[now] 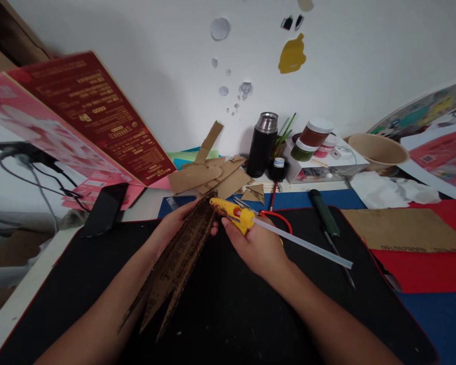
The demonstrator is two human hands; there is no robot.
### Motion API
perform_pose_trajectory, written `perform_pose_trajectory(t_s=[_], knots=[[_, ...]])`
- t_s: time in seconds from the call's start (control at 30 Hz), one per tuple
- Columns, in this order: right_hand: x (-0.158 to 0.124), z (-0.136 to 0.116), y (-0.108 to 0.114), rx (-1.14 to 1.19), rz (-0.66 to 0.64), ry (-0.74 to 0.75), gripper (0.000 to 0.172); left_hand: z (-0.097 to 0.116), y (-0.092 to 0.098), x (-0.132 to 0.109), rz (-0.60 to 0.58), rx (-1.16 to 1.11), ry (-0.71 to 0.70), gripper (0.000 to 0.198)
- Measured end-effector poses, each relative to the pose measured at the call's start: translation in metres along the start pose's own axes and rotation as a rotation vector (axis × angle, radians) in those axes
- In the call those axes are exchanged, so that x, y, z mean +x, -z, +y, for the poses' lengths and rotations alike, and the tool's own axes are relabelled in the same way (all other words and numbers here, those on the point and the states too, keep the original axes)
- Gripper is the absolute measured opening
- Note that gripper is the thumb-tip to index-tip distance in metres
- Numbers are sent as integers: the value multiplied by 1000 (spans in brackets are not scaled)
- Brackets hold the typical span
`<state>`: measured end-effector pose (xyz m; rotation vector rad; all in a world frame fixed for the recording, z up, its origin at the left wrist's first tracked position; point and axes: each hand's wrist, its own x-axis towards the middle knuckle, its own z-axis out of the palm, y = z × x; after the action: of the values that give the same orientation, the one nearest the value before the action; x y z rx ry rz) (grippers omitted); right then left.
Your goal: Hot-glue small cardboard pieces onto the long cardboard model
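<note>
My left hand (175,220) grips a long folded piece of brown cardboard (175,263) with printed characters, holding it edge-up over the black mat (79,274). My right hand (256,246) is wrapped round a yellow hot glue gun (235,213). Its nozzle touches the top end of the cardboard. A clear glue stick (307,246) juts out of the gun's back toward the right.
Cardboard scraps (213,177), a black flask (263,144), paint jars (313,134) on a white box, a paper bowl (372,149), a green-handled tool (327,215), a black phone (104,208), a red box lid (99,116) and brown cardboard on red sheets (406,230) surround the mat.
</note>
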<state>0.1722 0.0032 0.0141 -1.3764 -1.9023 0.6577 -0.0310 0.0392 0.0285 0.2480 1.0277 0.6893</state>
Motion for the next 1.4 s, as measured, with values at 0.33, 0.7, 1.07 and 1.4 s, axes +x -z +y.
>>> perform_pose_trajectory(t_s=[0.33,0.7,1.07,1.4], knots=[[1,4,0,-2,-7,16,34,-1,5,0,-70,-11,-6,56],[1,4,0,-38,1,19,38,0,-4,-2,4,20,-46,57],[1,2,0,-13,6,45,35,2,-6,-5,42,-12,11,56],[-1,-1,-1,-15,-17,65,32,2,-10,-6,45,-8,-5,58]])
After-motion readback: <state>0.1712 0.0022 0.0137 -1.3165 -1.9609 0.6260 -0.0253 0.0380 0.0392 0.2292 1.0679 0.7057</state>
